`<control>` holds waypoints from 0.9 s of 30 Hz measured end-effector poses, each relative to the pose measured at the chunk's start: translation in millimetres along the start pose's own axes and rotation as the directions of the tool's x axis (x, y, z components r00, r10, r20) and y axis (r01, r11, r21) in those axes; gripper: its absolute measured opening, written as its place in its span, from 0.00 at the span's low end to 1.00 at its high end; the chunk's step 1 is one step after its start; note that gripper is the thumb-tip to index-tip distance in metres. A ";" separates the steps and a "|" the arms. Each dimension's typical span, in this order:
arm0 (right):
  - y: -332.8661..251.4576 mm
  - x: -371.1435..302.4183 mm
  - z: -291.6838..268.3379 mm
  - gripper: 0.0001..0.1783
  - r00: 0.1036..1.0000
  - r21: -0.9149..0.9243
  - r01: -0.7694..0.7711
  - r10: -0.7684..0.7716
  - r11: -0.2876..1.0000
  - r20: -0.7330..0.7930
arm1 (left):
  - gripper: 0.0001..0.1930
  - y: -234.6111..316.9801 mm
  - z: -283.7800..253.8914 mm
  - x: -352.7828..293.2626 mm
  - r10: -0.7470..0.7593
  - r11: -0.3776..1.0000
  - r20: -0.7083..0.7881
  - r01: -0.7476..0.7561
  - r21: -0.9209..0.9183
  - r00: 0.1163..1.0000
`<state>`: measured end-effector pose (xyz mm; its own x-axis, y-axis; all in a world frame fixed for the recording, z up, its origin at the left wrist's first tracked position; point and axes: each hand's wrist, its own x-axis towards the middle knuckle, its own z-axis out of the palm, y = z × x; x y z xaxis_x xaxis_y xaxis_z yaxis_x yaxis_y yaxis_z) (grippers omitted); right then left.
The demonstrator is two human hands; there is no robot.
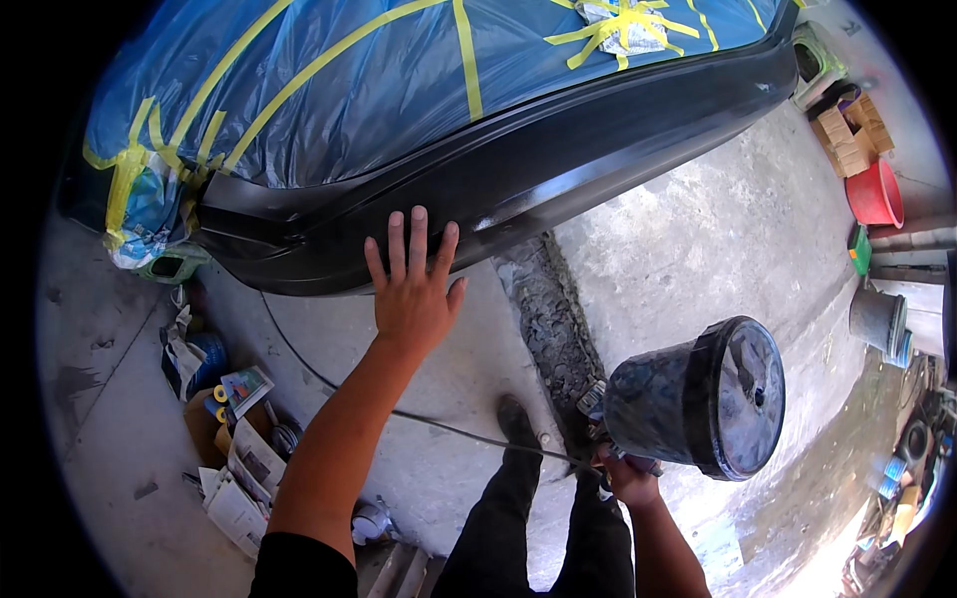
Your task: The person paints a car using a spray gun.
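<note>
My left hand point(412, 284) reaches forward with its fingers spread, over the near face of a glossy black car bumper point(558, 149). The fingertips overlap the bumper; whether they press on it I cannot tell. Low on the right, my right hand point(630, 480) is wrapped round the handle of a spray gun point(598, 399). A large grey, paint-smeared cup point(653, 399) with a black-rimmed lid sits on the gun and hides much of its body. From the gun a dark hose point(439, 427) runs left across the floor toward the bumper.
Blue plastic sheeting point(389, 110) with yellow tape covers the car above the bumper. Newspapers point(244, 488) and a cardboard box lie at the left. Along the right stand a red bucket point(872, 194), a grey bucket point(875, 319) and a carton point(847, 135). A rough dark strip point(548, 319) crosses the concrete floor.
</note>
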<state>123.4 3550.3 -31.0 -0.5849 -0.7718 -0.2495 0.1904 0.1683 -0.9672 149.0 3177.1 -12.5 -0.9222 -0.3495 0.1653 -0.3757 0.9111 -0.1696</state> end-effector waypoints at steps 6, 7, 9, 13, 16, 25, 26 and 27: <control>-12.7 9.6 9.7 0.04 0.978 -0.097 0.049 -0.068 0.994 -0.198 | 0.38 -20.1 -4.5 -1.2 -0.107 0.994 -0.014 0.107 0.033 0.994; -12.4 9.8 9.7 0.04 0.977 -0.018 0.041 -0.044 0.999 -0.211 | 0.38 -21.5 -3.4 -1.0 -0.111 0.993 -0.041 0.112 0.023 0.993; -13.4 11.5 9.2 0.04 0.977 -0.064 0.058 -0.070 0.996 -0.200 | 0.38 -18.7 -5.1 0.4 -0.074 0.997 -0.046 0.075 0.010 0.996; -12.1 11.7 8.4 0.03 0.978 -0.148 0.088 -0.113 0.985 -0.173 | 0.37 -2.8 -5.8 7.1 -0.020 0.999 -0.053 0.018 -0.033 0.998; -14.6 10.8 11.5 0.03 0.977 -0.043 0.012 -0.021 0.999 -0.214 | 0.37 2.8 -3.5 8.9 -0.028 0.998 -0.049 0.025 -0.055 0.998; -16.7 5.9 7.8 0.06 0.988 0.026 -0.018 0.022 0.999 -0.150 | 0.35 -26.2 -18.5 -3.7 -0.115 0.992 -0.058 0.117 0.047 0.992; -16.4 6.7 7.5 0.06 0.989 -0.004 0.002 -0.002 1.000 -0.151 | 0.35 -33.7 -24.0 -3.4 -0.131 0.989 -0.074 0.136 0.066 0.989; -15.8 6.6 6.9 0.06 0.988 -0.035 0.021 -0.026 0.999 -0.152 | 0.34 -41.3 -29.7 -1.1 -0.130 0.986 -0.101 0.139 0.088 0.986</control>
<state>122.0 3538.3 -17.1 -0.7027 -0.6737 -0.2286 0.1501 0.1737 -0.9733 168.2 3146.3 23.2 -0.8515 -0.4413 0.2832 -0.5070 0.8307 -0.2301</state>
